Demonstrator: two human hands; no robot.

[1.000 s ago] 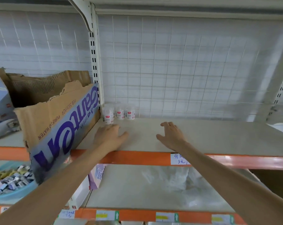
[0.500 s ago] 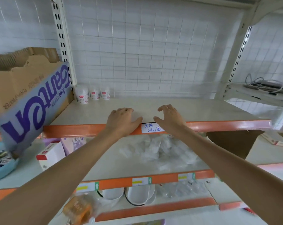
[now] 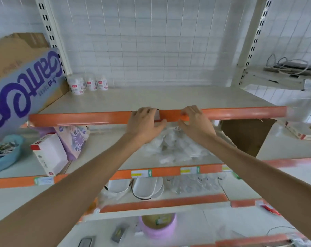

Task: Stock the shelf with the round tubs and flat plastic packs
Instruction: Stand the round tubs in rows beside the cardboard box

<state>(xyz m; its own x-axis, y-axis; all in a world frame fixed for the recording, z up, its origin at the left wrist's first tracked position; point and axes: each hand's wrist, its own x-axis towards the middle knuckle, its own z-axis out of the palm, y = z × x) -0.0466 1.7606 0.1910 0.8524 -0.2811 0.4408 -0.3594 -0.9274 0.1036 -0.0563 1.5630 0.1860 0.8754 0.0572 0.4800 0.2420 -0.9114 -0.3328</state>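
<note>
Left hand (image 3: 144, 125) and right hand (image 3: 197, 123) empty, fingers loose, at shelf lip (image 3: 79, 117). Tubs (image 3: 87, 83) far back-left of hands; packs (image 3: 176, 148) just under them. Best reach under lip, grip packs by edges, lift level.

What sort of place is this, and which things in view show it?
Probably a small shop or its stockroom: tiered metal shelving with orange front rails, price labels on the lower rail, and small white round tubs lined up at the back.
</note>
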